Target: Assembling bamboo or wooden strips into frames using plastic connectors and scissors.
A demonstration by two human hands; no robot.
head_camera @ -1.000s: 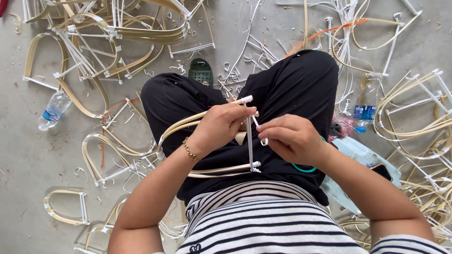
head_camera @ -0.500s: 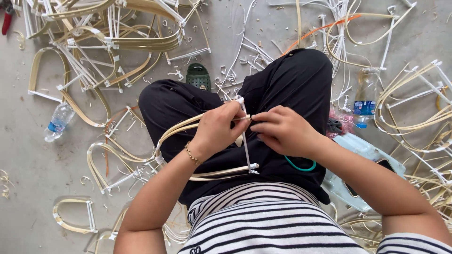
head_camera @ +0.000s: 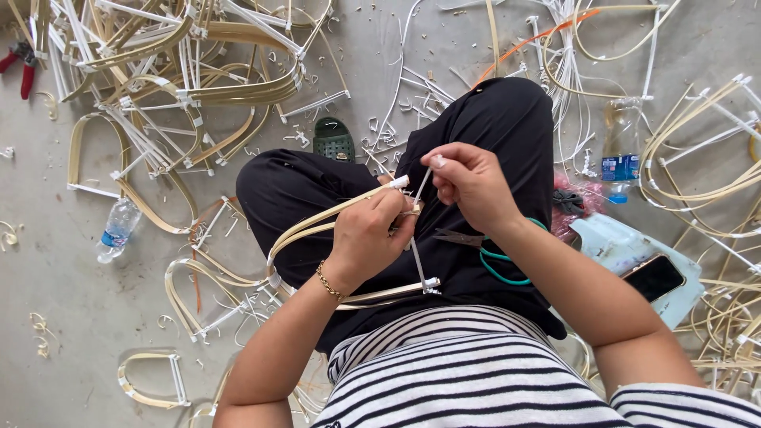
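I sit on the floor in black trousers and a striped shirt. My left hand point(head_camera: 371, 231), with a gold bracelet, grips a curved frame of pale bamboo strips point(head_camera: 317, 226) at its corner, over my lap. My right hand point(head_camera: 469, 184) pinches a thin white strip point(head_camera: 422, 184) that runs up from that corner joint. A white crossbar point(head_camera: 418, 257) of the frame hangs down below my left hand. Scissors with green handles point(head_camera: 491, 252) lie on my right thigh, under my right wrist.
Piles of similar bamboo frames point(head_camera: 182, 87) cover the concrete floor at the left, top and right. A green sandal point(head_camera: 334, 139), two plastic water bottles point(head_camera: 117, 228) point(head_camera: 620, 150), red-handled pliers point(head_camera: 24, 67) and a phone on a pale blue pouch point(head_camera: 652, 277) lie around me.
My right hand has lifted up and to the right, pulling the white strip away from the joint. My left hand keeps its grip on the frame.
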